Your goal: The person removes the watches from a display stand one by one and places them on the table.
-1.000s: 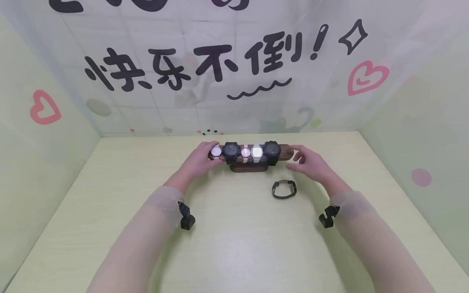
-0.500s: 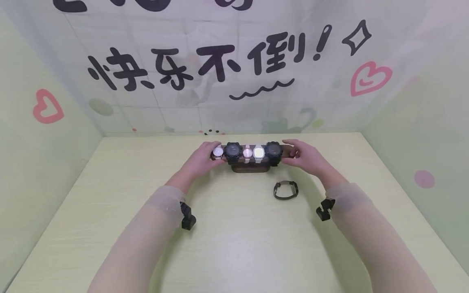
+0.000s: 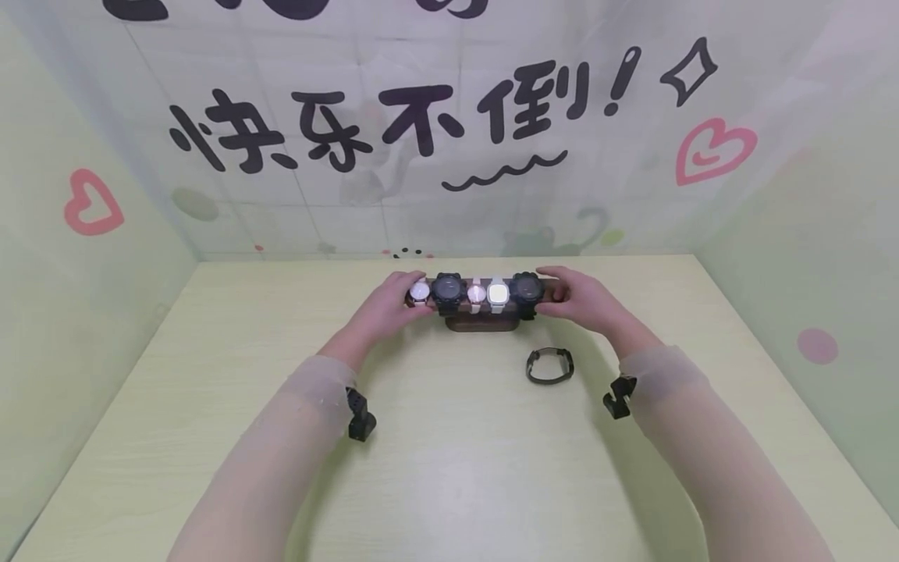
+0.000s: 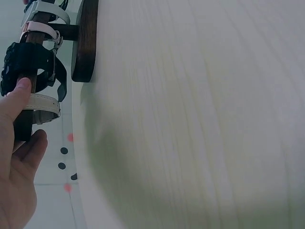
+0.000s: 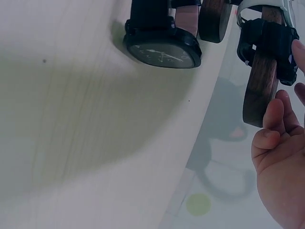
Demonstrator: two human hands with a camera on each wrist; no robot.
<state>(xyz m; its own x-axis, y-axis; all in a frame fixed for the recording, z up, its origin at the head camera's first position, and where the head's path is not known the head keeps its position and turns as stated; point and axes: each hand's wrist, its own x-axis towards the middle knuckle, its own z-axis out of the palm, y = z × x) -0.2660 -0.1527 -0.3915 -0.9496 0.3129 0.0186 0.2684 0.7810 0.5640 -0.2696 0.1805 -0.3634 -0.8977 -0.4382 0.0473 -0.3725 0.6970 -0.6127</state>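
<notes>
A dark wooden watch stand (image 3: 482, 322) carries several watches in a row near the table's back edge. My left hand (image 3: 389, 307) grips the bar's left end, around the white-strapped watch (image 3: 419, 291); in the left wrist view, its thumb lies on the bar beside that white strap (image 4: 44, 103). On the right, my right hand (image 3: 588, 300) pinches the chunky black watch (image 3: 527, 289) between thumb and index finger. Its other fingers curl beside the bar end (image 5: 259, 95) in the right wrist view. Another black watch (image 3: 550, 381) lies on the table as a closed loop.
A second chunky black watch (image 3: 448, 289), a pink watch (image 3: 476, 294) and a white square watch (image 3: 498, 293) sit along the bar. The pale wooden table (image 3: 449, 468) meets a printed back wall (image 3: 295, 226) just behind the stand.
My right hand has moved left from the bar's right end onto the chunky black watch, with thumb and index finger at its edges. The left hand keeps its hold.
</notes>
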